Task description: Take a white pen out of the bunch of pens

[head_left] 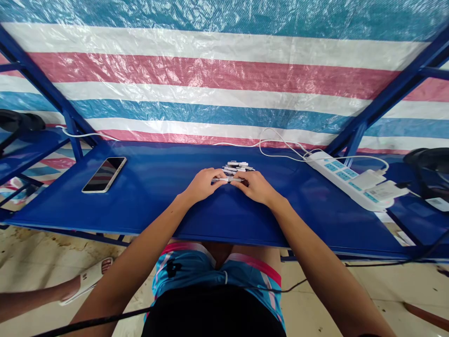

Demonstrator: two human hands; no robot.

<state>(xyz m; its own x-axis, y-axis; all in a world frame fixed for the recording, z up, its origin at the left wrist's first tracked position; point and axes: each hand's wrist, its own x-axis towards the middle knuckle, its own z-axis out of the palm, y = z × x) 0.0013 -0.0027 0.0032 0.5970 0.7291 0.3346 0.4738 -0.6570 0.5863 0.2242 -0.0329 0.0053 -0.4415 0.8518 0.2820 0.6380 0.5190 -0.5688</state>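
My left hand and my right hand meet near the middle of the blue table. Between them they pinch the two ends of a slim pen, which lies crosswise just above the tabletop. Fingers and thumbs are closed on it, hiding its ends. Right behind the hands is a small pile of white and dark pens, partly covered by my fingers.
A smartphone lies at the left. On the right a white power strip holds plugged-in chargers, with a white cable trailing along the back edge. Striped sheeting hangs behind. Another person's sandalled foot shows at lower left.
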